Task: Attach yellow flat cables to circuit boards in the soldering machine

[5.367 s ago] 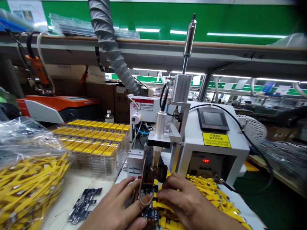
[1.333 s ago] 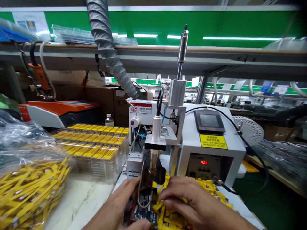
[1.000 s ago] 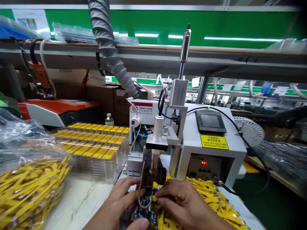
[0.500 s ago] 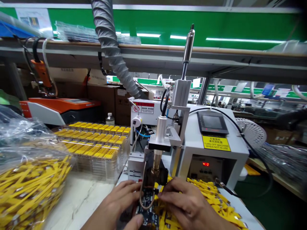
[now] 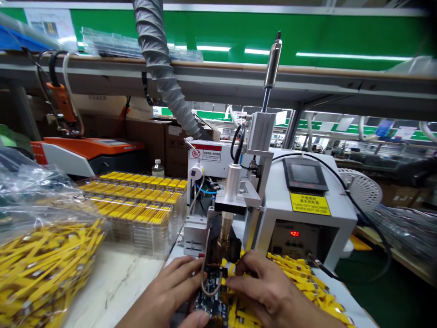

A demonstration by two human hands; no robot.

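A dark circuit board (image 5: 222,311) covered with small components lies under the soldering head (image 5: 224,232) of a bench machine. My left hand (image 5: 170,289) rests against the board's left side, fingers stretched out and thumb apart near its front edge. At the board's right side, my right hand (image 5: 264,287) is closed in a pinch, its fingertips at a yellow flex strip. Much of that strip is hidden by the fingers. Loose yellow flex strips (image 5: 312,284) lie heaped under and beyond my right hand. A curved thin tube (image 5: 205,262) loops down over the board.
Left of the machine stand stacked clear trays (image 5: 146,234) of yellow strips. A clear plastic bag (image 5: 44,269) of more strips lies at the front left. The machine's control box (image 5: 307,237) rises at the right, with a black cable (image 5: 370,214) arching beside it.
My right fingertips have drawn slightly right, away from the board's edge. My left hand stays on the board. The whole view has shifted a little.
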